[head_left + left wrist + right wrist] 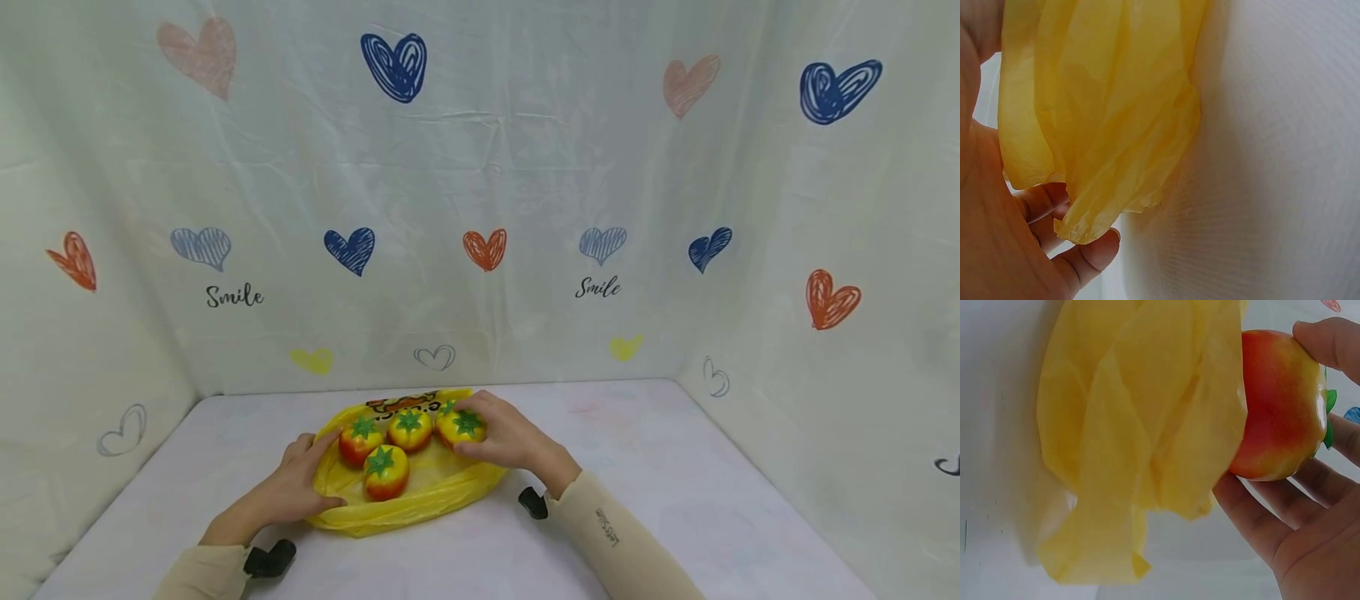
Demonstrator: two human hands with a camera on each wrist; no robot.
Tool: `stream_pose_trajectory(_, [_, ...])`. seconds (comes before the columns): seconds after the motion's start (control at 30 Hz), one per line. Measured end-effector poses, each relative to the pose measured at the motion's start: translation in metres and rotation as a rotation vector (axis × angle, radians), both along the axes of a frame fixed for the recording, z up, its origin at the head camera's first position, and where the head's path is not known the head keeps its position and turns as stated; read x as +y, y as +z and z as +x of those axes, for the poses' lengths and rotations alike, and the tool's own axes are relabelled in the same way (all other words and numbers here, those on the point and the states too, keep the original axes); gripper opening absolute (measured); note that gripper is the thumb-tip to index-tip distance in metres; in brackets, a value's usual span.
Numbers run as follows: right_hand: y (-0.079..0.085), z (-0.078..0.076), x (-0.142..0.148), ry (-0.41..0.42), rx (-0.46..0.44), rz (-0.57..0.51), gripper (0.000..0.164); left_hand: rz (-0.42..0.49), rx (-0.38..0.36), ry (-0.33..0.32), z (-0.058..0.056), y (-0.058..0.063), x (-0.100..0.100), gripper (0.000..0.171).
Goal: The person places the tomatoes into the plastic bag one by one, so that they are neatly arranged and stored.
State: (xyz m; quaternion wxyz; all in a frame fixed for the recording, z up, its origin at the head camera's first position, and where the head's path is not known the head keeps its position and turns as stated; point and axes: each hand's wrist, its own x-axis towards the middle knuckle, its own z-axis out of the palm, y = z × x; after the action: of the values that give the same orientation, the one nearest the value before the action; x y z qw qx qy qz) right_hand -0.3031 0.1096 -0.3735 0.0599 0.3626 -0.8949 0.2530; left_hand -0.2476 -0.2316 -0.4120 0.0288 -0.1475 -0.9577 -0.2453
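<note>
On the table lies a yellow plastic bag (438, 500), spread low with printed lettering at its far side. Several red-and-yellow tomatoes (386, 472) with green star-shaped leaves sit on it. My right hand (502, 433) grips the rightmost tomato (1279, 406), its thumb on one side and fingers on the other in the right wrist view, beside the bag's crinkled side. My left hand (296, 483) is spread around the bag's left end, forefinger near the leftmost tomato (360, 440) and thumb along the front edge. In the left wrist view, folds of the bag (1110, 112) hide part of its fingers.
The white table (637, 500) reaches back to a pale curtain (525, 317) printed with coloured hearts, which also hangs at both sides. A black wrist device (270, 558) sits at the left cuff, another (533, 502) at the right.
</note>
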Motion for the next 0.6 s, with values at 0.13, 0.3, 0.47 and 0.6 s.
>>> stream_pose_trajectory(0.13, [-0.004, -0.001, -0.007, -0.004, -0.007, -0.006, 0.048, 0.003, -0.003, -0.005, 0.0, 0.001, 0.001, 0.1])
stream_pose_trajectory(0.3, [-0.009, -0.002, -0.013, -0.011, -0.013, -0.001, 0.048, -0.004, 0.002, 0.004, -0.002, -0.002, 0.001, 0.1])
stream_pose_trajectory(0.47, [-0.013, -0.001, -0.018, -0.016, -0.013, 0.007, 0.05, -0.002, 0.001, 0.013, -0.003, -0.004, 0.001, 0.1])
stream_pose_trajectory(0.6, [-0.016, 0.0, -0.022, -0.005, 0.005, 0.004, 0.052, 0.006, -0.013, 0.019, -0.002, -0.004, 0.0, 0.1])
